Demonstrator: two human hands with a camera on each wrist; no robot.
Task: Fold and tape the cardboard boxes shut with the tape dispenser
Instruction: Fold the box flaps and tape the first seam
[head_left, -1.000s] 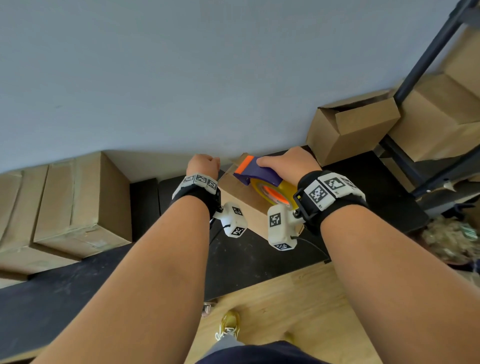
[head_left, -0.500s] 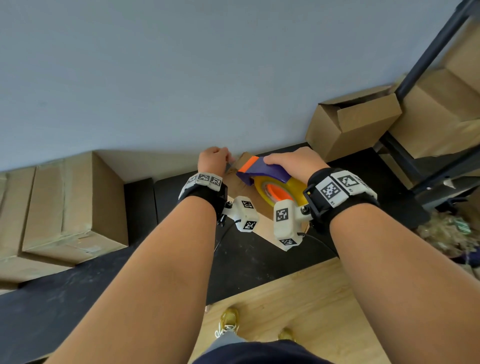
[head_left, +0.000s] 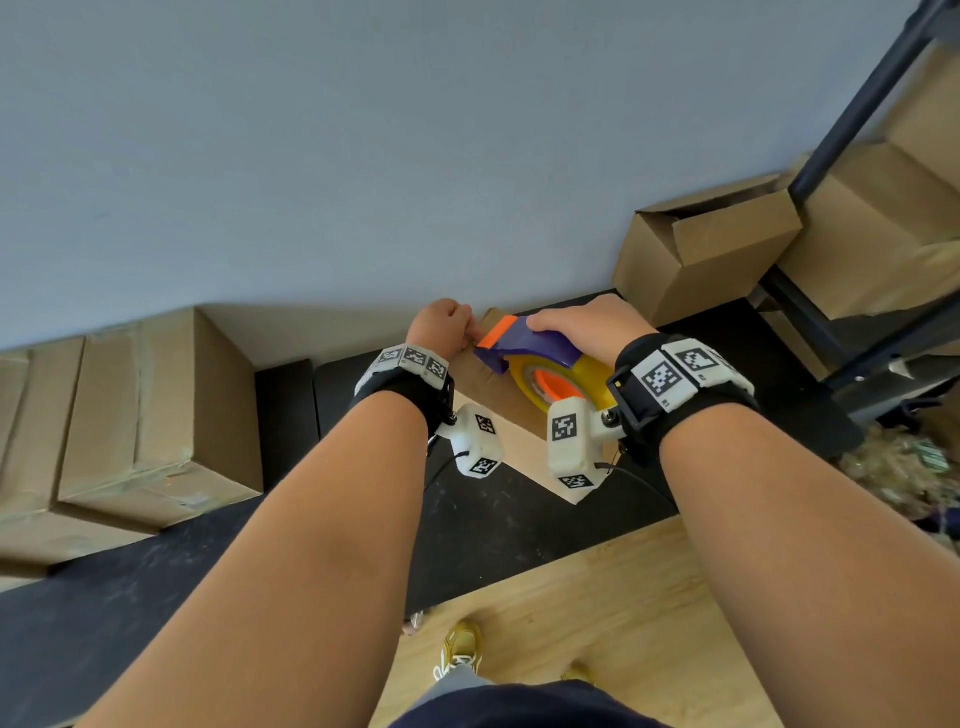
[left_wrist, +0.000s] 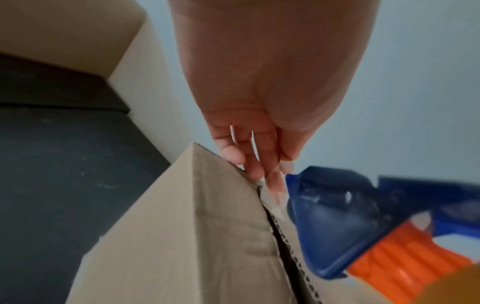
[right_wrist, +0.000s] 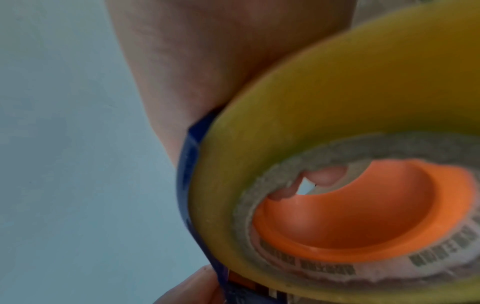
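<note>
A small cardboard box (head_left: 501, 400) lies on the black bench (head_left: 498, 525) near the wall, its top seam (left_wrist: 279, 242) still a dark gap. My right hand (head_left: 592, 327) grips the blue and orange tape dispenser (head_left: 524, 345) from above, with the yellow tape roll (right_wrist: 337, 98) under the palm. The dispenser's nose (left_wrist: 332, 222) sits on the box top by the far edge. My left hand (head_left: 441, 325) is just left of that nose. Its fingers (left_wrist: 253, 166) and thumb pinch the clear tape end (left_wrist: 272, 197) at the far edge of the box (left_wrist: 194, 236).
Several taped boxes (head_left: 156, 415) are stacked on the bench at left. An open box (head_left: 711, 254) stands at the back right beside a black rack (head_left: 857, 104) holding more boxes (head_left: 883, 234). A blue-grey wall runs close behind. Wooden floor (head_left: 597, 623) lies below.
Both hands have moved toward the far edge of the box. My left hand has shifted right until it meets the dispenser's nose.
</note>
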